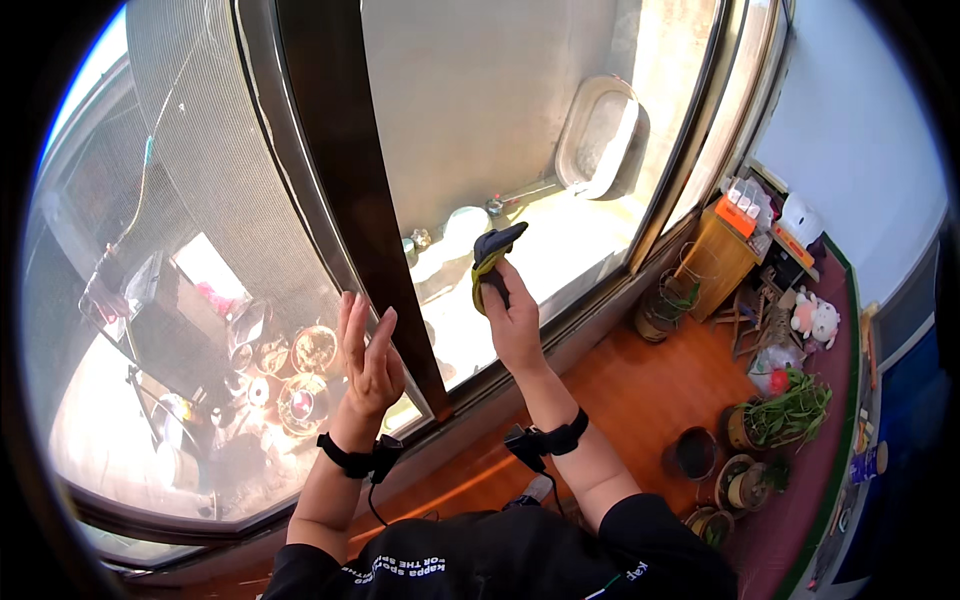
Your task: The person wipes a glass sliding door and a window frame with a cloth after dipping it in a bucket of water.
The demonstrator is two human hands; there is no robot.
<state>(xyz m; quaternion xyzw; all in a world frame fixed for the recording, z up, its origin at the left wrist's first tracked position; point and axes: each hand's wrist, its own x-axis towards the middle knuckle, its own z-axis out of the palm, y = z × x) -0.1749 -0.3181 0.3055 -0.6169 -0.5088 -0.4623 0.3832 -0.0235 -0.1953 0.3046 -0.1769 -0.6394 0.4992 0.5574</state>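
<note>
My right hand (516,319) is raised before the window, its thumb and fingers closed on a folded dark blue and yellow cloth (491,255). To the left, my left hand (371,360) is held up with its fingers apart and nothing in it. It is by the edge of the dark window frame post (352,172); whether it touches the post or the glass, I cannot tell. A glass pane (480,97) lies behind the cloth, and another window pane (217,225) stretches to the left. Each wrist wears a black strap with a small device.
Through the glass I see an oval tub (596,139) leaning on a wall, and several pots (313,349). On the reddish floor (622,390) to the right stand a potted plant (780,412), a dark bucket (696,454) and a wooden cabinet (720,259). A plush toy (816,319) lies nearby.
</note>
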